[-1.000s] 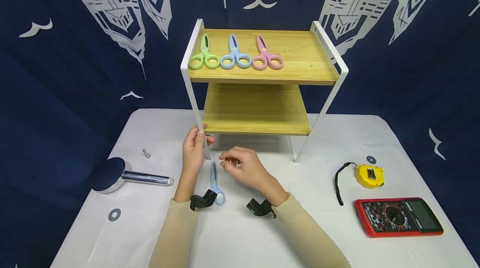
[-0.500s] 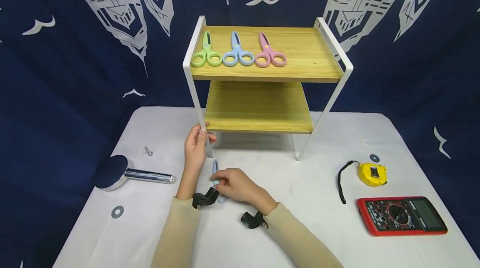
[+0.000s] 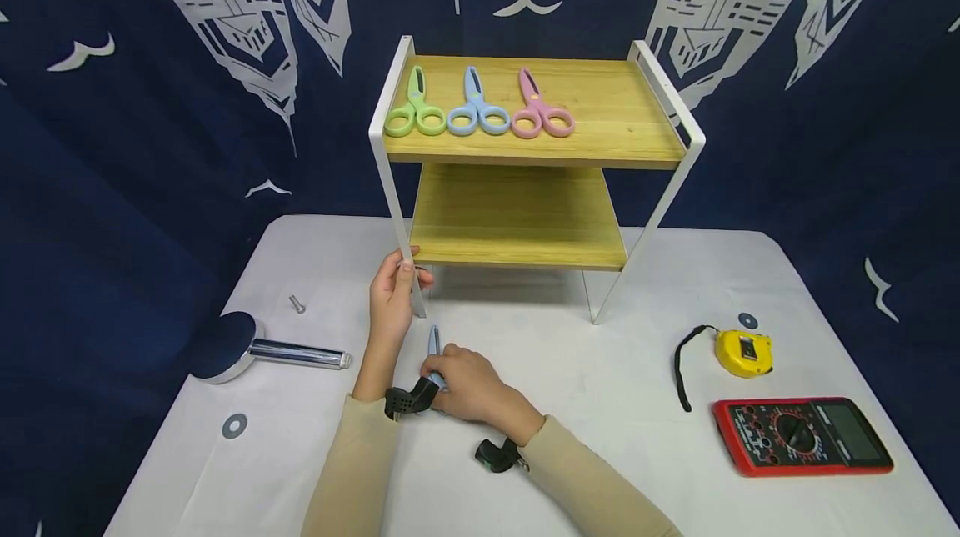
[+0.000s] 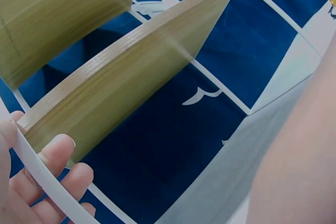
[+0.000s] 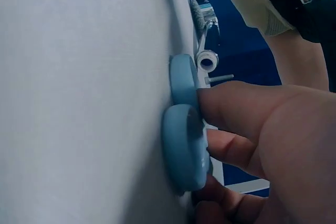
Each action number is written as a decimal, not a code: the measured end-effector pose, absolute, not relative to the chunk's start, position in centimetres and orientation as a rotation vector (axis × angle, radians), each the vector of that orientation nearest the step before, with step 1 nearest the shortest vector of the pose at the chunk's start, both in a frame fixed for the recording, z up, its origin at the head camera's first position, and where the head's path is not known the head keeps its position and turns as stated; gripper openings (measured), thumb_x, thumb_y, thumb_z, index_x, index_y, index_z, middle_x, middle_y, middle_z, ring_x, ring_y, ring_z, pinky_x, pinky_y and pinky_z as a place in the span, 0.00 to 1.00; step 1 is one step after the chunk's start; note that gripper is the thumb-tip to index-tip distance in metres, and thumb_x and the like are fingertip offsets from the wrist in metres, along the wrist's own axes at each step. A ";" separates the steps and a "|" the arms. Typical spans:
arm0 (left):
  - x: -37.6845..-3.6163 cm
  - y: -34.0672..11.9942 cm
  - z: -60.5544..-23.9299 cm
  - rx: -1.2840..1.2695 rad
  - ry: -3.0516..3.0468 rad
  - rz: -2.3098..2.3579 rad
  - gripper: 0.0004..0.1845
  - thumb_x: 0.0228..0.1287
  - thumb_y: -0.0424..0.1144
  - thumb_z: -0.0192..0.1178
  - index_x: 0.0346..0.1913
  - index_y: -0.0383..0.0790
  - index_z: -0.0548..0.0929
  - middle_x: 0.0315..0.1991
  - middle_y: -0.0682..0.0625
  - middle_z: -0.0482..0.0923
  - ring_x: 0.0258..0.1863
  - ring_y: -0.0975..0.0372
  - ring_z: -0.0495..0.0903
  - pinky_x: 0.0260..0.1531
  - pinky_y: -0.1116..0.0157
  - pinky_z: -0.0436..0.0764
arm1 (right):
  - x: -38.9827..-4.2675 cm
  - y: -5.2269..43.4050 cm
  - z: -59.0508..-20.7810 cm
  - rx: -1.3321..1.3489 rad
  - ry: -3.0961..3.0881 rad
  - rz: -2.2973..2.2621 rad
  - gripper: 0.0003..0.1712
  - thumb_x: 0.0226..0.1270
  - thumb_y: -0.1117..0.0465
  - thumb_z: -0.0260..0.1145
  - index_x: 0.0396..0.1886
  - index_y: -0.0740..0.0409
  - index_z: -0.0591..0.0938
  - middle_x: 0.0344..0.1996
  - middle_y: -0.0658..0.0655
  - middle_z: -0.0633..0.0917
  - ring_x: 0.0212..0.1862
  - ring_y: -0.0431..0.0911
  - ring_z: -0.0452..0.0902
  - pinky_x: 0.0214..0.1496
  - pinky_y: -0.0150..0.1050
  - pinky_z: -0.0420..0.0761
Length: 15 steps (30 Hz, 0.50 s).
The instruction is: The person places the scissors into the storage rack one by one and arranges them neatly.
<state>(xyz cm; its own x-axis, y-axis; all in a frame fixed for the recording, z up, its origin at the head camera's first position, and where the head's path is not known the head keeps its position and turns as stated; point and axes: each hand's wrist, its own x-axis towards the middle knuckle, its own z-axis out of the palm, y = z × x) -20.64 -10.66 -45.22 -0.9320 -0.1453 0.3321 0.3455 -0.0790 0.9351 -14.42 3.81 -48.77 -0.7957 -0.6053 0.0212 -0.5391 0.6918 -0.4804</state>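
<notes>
My left hand point(image 3: 390, 303) grips the front left leg of a two-tier wooden rack point(image 3: 622, 120) with a white frame. In the left wrist view the fingers lie behind that white leg point(image 4: 48, 179), just under the lower shelf. My right hand point(image 3: 474, 387) pinches a pair of blue scissors point(image 3: 434, 340) in front of the rack, blades pointing away. The right wrist view shows the blue finger loops point(image 5: 184, 145) close to the white cloth, thumb against them. On the upper shelf lie green scissors point(image 3: 416, 107), blue scissors point(image 3: 472, 107) and pink scissors point(image 3: 532, 109) in a row.
To the left are a chrome shower head point(image 3: 225, 345), a bolt point(image 3: 297, 303) and a grey washer point(image 3: 234, 426). On the right lie a yellow tape measure point(image 3: 742, 352), another washer point(image 3: 747, 320) and a red multimeter point(image 3: 802, 437). A dark blue curtain point(image 3: 172, 145) hangs behind.
My right hand has come down and toward me from beside the rack leg to the blue scissors, and now pinches them. The left hand keeps its hold on the leg.
</notes>
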 end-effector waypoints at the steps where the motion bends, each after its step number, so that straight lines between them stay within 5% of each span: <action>1: -20.6 -10.7 -45.2 -0.213 -1.867 -2.083 0.18 0.81 0.34 0.45 0.62 0.23 0.73 0.26 0.64 0.82 0.32 0.72 0.84 0.44 0.72 0.83 | -14.4 3.8 -48.7 -0.939 2.760 -0.716 0.12 0.56 0.58 0.75 0.41 0.50 0.86 0.33 0.51 0.82 0.32 0.38 0.72 0.31 0.30 0.68; 15: -20.6 -10.6 -45.3 -0.208 -1.876 -2.066 0.18 0.81 0.33 0.45 0.62 0.24 0.74 0.25 0.66 0.82 0.31 0.73 0.83 0.43 0.73 0.82 | -14.3 4.3 -48.0 -0.913 2.727 -0.738 0.14 0.50 0.61 0.75 0.40 0.53 0.87 0.30 0.51 0.84 0.33 0.38 0.70 0.33 0.30 0.68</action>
